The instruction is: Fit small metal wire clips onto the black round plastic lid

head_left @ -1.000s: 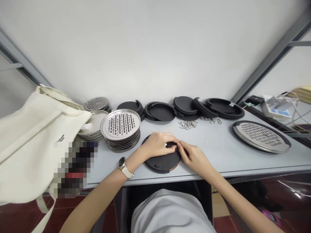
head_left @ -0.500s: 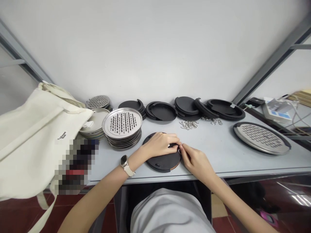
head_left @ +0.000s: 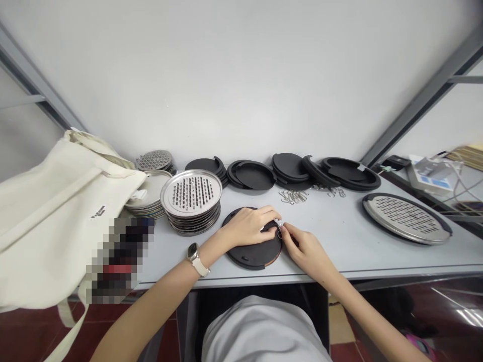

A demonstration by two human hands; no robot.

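A round black disc lies flat near the table's front edge, with a thin brown strip showing at its lower right rim. Across its top rests my left hand, fingers bent over and gripping the right side of the disc. At that same rim my right hand pinches a small shiny wire hook between thumb and index finger. The hook touches the disc's edge, its upper end by my left fingertips. How it sits in the rim is hidden by the fingers.
Stacked metal grater plates stand to the left, beside a cream cloth bag. Black round covers line the wall. Loose wire hooks lie in front of them. At right is an oval grater with black rim.
More of the shiny hook shows between my fingertips, as my left fingers have shifted slightly. Both hands stay at the disc's right rim.
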